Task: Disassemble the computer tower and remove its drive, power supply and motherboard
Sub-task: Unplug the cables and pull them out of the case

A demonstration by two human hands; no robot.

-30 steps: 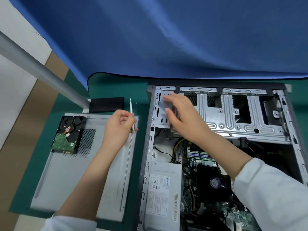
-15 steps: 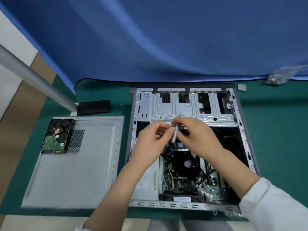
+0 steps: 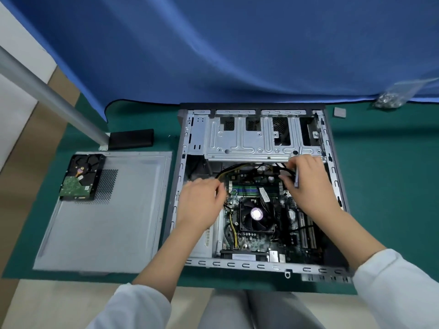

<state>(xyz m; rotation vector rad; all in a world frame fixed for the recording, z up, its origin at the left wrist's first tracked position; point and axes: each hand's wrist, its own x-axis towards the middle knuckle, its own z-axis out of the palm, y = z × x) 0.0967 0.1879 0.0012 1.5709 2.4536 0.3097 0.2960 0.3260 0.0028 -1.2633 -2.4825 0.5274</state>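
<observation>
I have the computer tower [image 3: 256,186] lying on its side on the green table [image 3: 380,186], open face up, so I can reach straight down into it. The drive [image 3: 80,178] is already out: it lies circuit board up on the removed side panel [image 3: 107,222], left of the case, well apart from where I work. The power supply [image 3: 206,241] sits in the case's near-left corner, mostly under my left forearm, and the motherboard [image 3: 256,219] with its fan lies on the case floor.

My right hand [image 3: 306,184] reaches in from the right, fingers curled round a slim silver screwdriver [image 3: 297,173] and down among the black cables [image 3: 261,168] just below the drive cage [image 3: 256,138]; I judge I'm keeping the tool in hand while I work a cable loose. My left hand [image 3: 202,203] hovers palm down over the motherboard's left edge, fingers bent toward the yellow and black wires. Whether it pinches anything I cannot tell.

A bag of screws [image 3: 389,98] lies at the far right.
</observation>
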